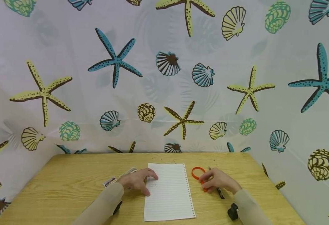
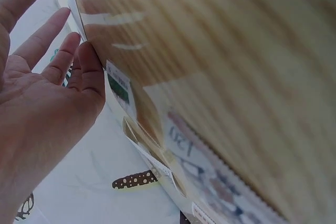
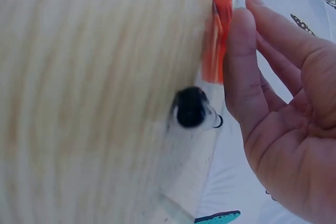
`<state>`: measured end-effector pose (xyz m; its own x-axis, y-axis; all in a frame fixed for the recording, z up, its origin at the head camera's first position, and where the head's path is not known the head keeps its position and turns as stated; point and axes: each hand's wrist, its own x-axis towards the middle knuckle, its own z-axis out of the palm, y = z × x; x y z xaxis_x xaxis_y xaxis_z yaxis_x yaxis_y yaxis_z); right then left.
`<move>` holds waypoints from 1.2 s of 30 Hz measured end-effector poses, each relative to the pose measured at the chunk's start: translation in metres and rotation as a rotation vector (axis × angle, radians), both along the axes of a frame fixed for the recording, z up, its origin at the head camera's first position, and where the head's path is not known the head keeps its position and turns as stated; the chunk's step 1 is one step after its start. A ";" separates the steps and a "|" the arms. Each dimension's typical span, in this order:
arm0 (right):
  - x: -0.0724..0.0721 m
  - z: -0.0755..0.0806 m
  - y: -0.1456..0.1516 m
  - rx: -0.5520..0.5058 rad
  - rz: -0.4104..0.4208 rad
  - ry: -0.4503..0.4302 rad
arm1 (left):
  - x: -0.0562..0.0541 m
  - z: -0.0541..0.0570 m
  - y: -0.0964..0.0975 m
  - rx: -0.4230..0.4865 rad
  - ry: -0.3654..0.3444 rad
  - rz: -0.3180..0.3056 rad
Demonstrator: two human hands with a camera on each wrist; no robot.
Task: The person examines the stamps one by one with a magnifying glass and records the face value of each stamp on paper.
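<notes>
My left hand point(image 1: 136, 181) lies with fingers spread over the left edge of a lined paper sheet point(image 1: 168, 200), which carries faint pencil-like writing near that hand. In the left wrist view, printed stamp-like papers point(image 2: 210, 182) with toothed edges lie below the left hand. My right hand point(image 1: 218, 179) hovers over a red-orange ring point(image 1: 199, 168) with a handle-like end point(image 3: 222, 3). Its thumb and fingertips are right beside that end, with a small gap between them. Under the right hand runs a black-tipped pen point(image 1: 220, 193), partly hidden by it.
A wooden table point(image 1: 77, 181) bears everything. More small printed papers point(image 1: 109, 181) lie left of the sheet, partly covered by the left hand. A fabric backdrop point(image 1: 153, 93) with starfish and shells encloses the back and sides. Dark specks dot the table's far part.
</notes>
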<state>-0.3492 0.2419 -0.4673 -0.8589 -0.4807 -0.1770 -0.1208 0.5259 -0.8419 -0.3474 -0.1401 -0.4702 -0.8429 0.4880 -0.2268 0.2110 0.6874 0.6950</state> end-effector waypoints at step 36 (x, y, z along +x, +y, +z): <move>-0.013 -0.005 0.048 0.047 0.053 0.041 | -0.005 0.001 0.002 0.004 -0.013 -0.008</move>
<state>-0.3617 0.2896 -0.4721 -0.8394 -0.5177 -0.1657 -0.1832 0.5565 -0.8104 -0.3521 -0.1381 -0.4690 -0.8358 0.4958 -0.2359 0.2074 0.6828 0.7006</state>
